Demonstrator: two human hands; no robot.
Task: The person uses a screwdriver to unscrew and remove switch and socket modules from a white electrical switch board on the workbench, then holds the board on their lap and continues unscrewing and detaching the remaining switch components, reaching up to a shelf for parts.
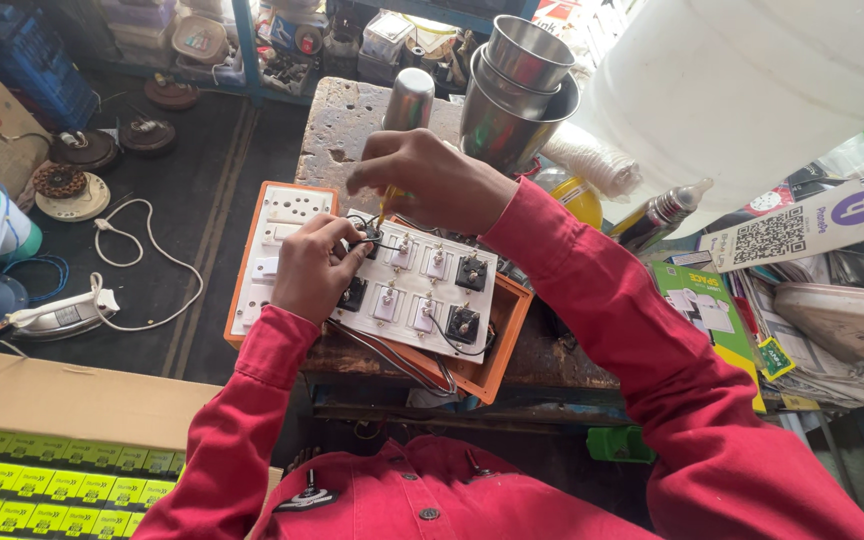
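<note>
Person wears a long-sleeved red shirt (422,500), plain cloth. Both sleeves run full length to the wrists; left cuff (277,330) and right cuff (522,215) sit snug, no rolled edge. Dark round buttons down the front placket. Small black patch with pale marking on chest. Both hands bare; no gloves, rings or watch visible.
</note>
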